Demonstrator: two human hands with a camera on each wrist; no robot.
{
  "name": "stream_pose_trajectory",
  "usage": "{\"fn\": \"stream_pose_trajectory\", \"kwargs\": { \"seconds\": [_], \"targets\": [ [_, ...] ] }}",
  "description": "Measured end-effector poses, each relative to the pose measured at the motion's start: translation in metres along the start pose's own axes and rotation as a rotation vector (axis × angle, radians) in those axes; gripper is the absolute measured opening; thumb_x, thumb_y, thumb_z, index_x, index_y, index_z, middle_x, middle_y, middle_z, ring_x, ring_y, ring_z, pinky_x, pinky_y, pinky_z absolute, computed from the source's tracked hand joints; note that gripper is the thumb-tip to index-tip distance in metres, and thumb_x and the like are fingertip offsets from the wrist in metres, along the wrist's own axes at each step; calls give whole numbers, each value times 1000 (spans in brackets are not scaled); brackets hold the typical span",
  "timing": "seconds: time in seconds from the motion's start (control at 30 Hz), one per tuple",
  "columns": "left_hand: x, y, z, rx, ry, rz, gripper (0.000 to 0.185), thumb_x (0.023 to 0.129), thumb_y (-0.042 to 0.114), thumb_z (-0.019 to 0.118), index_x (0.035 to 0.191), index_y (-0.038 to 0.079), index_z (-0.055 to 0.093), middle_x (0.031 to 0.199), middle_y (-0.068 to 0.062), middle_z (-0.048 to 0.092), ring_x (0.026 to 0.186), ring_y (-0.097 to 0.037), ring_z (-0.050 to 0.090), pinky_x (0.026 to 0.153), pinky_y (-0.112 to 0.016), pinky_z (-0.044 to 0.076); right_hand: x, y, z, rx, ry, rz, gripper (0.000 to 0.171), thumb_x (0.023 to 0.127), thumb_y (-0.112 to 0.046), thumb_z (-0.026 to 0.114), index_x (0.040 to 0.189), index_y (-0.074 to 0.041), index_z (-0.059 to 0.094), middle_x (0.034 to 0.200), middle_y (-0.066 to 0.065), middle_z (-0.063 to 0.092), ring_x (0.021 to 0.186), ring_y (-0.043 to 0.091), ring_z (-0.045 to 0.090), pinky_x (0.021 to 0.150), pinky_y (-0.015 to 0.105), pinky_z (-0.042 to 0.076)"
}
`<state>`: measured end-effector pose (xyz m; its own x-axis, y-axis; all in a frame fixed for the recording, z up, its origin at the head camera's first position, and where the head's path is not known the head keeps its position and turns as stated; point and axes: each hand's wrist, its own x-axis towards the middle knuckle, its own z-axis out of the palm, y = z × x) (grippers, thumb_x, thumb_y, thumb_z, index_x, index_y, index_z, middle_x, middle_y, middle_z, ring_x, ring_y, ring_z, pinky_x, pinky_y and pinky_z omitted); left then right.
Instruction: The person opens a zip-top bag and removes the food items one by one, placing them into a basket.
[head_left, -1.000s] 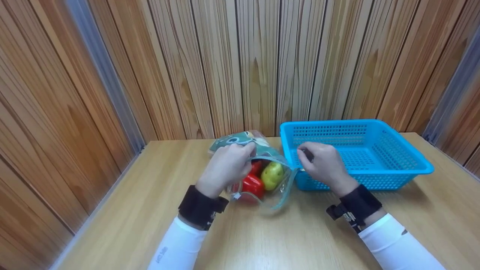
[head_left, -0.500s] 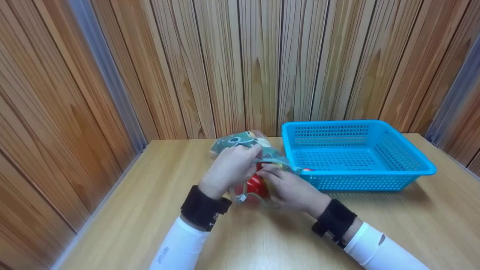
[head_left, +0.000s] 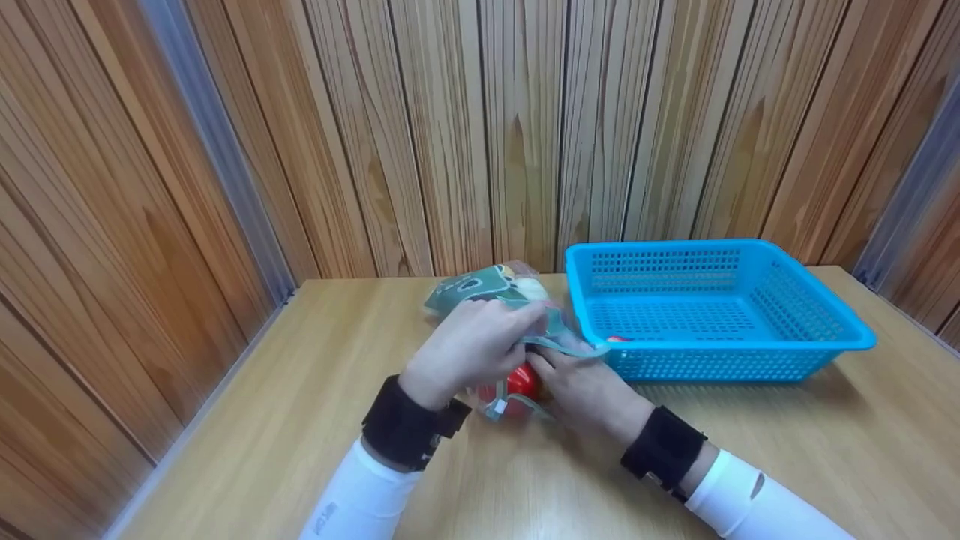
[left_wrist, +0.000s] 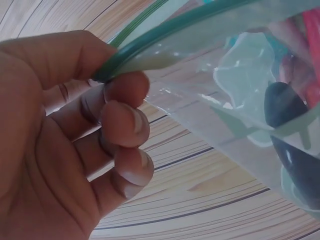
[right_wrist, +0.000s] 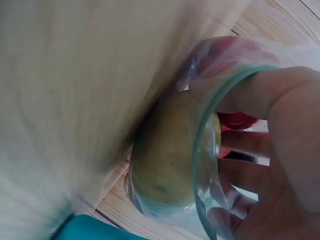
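On the table [head_left: 247,420], just left of the blue basket [head_left: 750,352], my left hand [head_left: 469,349] pinches the green rim of the bag [head_left: 480,289] between thumb and curled fingers [left_wrist: 125,125]. My right hand [head_left: 589,390] reaches into the bag's mouth, fingers curling around the yellow-green fruit [right_wrist: 170,150] beside a red one [head_left: 521,382]; whether they grip it I cannot tell.

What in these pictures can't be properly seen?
- Right hand fingers: head view, hidden inside the bag.
- Yellow-green fruit: head view, covered by both hands; the right wrist view shows it blurred.
- Red thing in the basket: head view, mostly behind the basket wall, too small to name.
- Dark thing in the bag: left wrist view, cut off by the edge.
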<state>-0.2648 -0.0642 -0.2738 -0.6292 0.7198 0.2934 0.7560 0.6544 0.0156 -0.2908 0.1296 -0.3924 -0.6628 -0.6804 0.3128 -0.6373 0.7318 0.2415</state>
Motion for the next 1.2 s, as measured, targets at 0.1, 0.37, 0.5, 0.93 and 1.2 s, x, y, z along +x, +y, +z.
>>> {"fn": "stream_pose_trajectory", "kwargs": {
  "seconds": [0.1,0.37,0.5,0.93,1.2],
  "targets": [
    [-1,0,0,0,15,1,37,91,11,67,127,15,58,68,1,53,60,-13,52,55,-18,40,-1,-2,2,8,4,15,74,81,-29,83,143,-11,46,142,10,50,121,26,55,101,48,47],
    [2,0,5,24,6,26,24,94,14,66,117,14,61,70,1,54,62,-15,53,58,-17,41,-5,-1,0,13,-99,59,74,80,-45,80,142,-18,50,148,18,43,127,31,46,109,52,42],
    [2,-1,5,-5,-22,-1,25,94,16,66,118,15,60,68,0,53,59,-14,51,56,-18,41,-1,-1,-3,155,-261,136,73,78,-51,80,139,-23,54,145,14,45,122,30,48,101,53,49],
    [2,-7,6,-5,19,-62,20,95,17,66,114,15,60,73,2,56,63,-13,55,58,-20,46,1,7,-27,234,163,-72,56,79,-50,75,125,-21,62,112,1,64,81,12,61,67,24,54],
    [1,-9,7,17,47,-93,19,94,16,66,113,15,61,75,2,59,66,-12,59,66,-22,52,2,16,-40,283,634,-311,53,71,-37,77,117,-12,67,109,6,66,80,13,65,62,23,57]
  ]
}}
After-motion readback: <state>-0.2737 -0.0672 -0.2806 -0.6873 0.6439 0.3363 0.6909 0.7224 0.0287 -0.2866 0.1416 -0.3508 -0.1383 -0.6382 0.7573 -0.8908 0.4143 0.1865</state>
